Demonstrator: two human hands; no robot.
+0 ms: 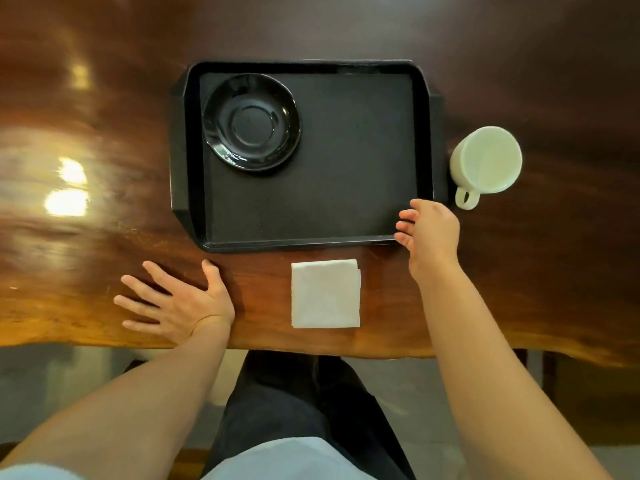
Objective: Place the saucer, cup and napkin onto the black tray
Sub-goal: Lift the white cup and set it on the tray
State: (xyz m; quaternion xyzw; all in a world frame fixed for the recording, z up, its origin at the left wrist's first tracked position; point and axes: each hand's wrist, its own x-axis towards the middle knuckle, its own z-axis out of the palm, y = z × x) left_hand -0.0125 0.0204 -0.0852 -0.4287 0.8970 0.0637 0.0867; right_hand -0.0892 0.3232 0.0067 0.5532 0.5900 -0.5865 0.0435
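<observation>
A black saucer (251, 121) lies in the far left part of the black tray (346, 188). A white cup (486, 161) stands on the wooden table just right of the tray, its handle pointing toward me. A folded white napkin (325, 293) lies on the table in front of the tray's near edge. My right hand (431, 233) hovers over the tray's near right corner with fingers apart, holding nothing, a little short of the cup's handle. My left hand (180, 301) rests flat on the table left of the napkin, fingers spread.
The glossy wooden table (86, 168) has a wavy near edge (311, 351) close to my body. My legs in dark trousers (294, 403) show below it. Bright light reflections sit on the table's left side.
</observation>
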